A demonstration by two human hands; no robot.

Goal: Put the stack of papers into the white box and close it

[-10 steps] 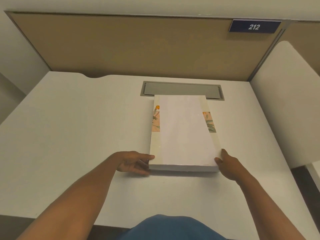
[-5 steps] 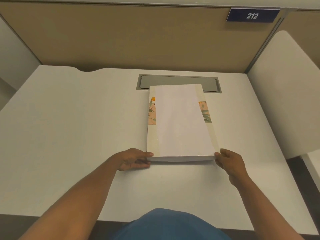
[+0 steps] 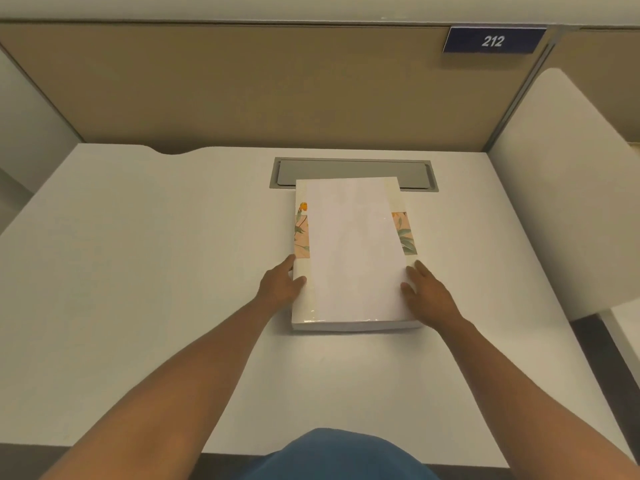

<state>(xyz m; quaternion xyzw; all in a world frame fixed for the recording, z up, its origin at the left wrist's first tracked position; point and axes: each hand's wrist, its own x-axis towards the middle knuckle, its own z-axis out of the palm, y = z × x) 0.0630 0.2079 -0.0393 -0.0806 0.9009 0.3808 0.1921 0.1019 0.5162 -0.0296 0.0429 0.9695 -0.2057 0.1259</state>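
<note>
A flat white box with a flower print on its lid lies shut on the desk in front of me. A stack of white papers rests on top of it, turned slightly askew. My left hand is at the box's left edge, fingers along the side and thumb on the lid. My right hand lies with fingers spread on the lid's right strip, touching the right edge of the papers.
The white desk has a grey cable flap just behind the box. A tan partition with a blue sign "212" closes the back. A white side panel stands at the right.
Both hands have slid from the near corners of the box forward along its left and right sides. The box and the papers stay in place.
</note>
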